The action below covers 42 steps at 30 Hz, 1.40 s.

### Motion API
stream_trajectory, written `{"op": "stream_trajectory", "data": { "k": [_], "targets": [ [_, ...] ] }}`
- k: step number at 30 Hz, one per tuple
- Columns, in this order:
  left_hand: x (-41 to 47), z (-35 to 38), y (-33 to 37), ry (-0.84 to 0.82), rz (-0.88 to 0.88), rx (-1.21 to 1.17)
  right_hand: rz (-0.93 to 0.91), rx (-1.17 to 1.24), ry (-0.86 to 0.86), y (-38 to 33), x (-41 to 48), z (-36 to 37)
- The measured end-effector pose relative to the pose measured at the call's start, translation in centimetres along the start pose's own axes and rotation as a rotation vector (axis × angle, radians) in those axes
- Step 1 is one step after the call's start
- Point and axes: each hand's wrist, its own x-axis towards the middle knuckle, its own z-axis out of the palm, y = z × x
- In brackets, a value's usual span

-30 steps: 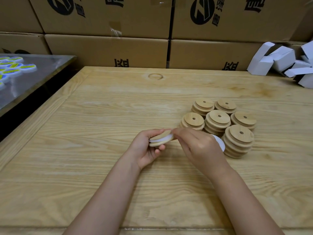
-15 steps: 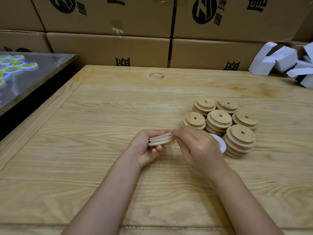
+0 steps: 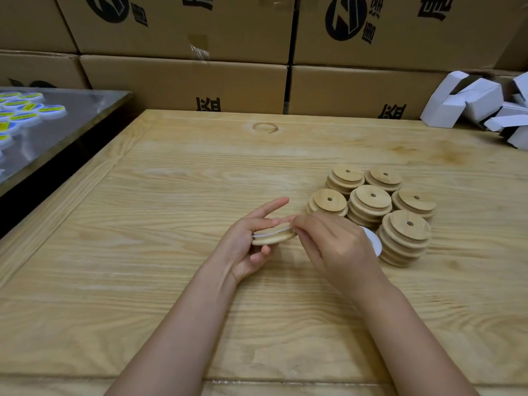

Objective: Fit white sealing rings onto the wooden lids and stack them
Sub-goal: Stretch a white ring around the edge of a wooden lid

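Note:
My left hand [image 3: 243,247] grips a round wooden lid [image 3: 271,238] edge-on above the wooden table [image 3: 160,212], thumb under it and index finger stretched out above. A white sealing ring [image 3: 267,232] runs round the lid's groove. My right hand [image 3: 334,247] pinches the ring at the lid's right edge. Behind my right hand, several stacks of wooden lids [image 3: 371,208] with centre holes stand together. A white ring [image 3: 374,242] lies partly hidden between my right hand and the nearest stack [image 3: 405,238].
Cardboard boxes [image 3: 185,78] line the far edge of the table. Folded white cartons [image 3: 480,104] lie at the back right. To the left, a metal table [image 3: 71,121] carries several round white items with yellow-green labels [image 3: 25,110].
My left index finger has straightened out above the lid, and the lid now lies flatter in the hand. My right fingers stay at the lid's right edge.

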Motion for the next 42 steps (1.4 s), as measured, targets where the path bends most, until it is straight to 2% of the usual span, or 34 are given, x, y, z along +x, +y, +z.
{"op": "stream_trajectory", "data": {
  "k": [7,12,15,17,23,27,31,35,39,42],
  "targets": [
    [-0.1,0.1,0.1,-0.044,-0.005,-0.041,-0.059,-0.051,0.057,-0.1,0.0,-0.1],
    [-0.2,0.0,0.1,-0.057,-0.006,-0.061,-0.036,-0.042,0.005,0.0,-0.1,0.0],
    [-0.4,0.2,0.2,-0.025,0.027,0.005,0.003,0.010,-0.024,0.3,-0.2,0.1],
    [-0.4,0.5,0.2,0.031,0.085,0.063,0.070,0.072,-0.050,0.4,-0.3,0.1],
    [-0.2,1.2,-0.1,0.223,0.283,0.185,0.478,0.297,-0.154,0.0,-0.3,0.7],
    [-0.1,0.8,-0.1,0.223,0.336,0.259,0.523,0.304,-0.221,-0.6,-0.3,1.3],
    [-0.4,0.4,-0.4,0.191,0.364,0.559,0.541,0.263,-0.269,-0.7,-0.4,1.5],
    [0.0,-0.6,0.3,0.460,0.469,0.903,0.513,0.230,-0.266,-0.7,-0.3,1.3],
    [-0.5,-3.6,2.1,0.739,0.593,0.955,0.475,0.201,-0.270,-0.8,-0.3,1.2],
    [-1.1,-6.2,3.0,0.923,0.589,1.030,0.447,0.188,-0.272,-0.9,-0.4,1.2]
  ]
}}
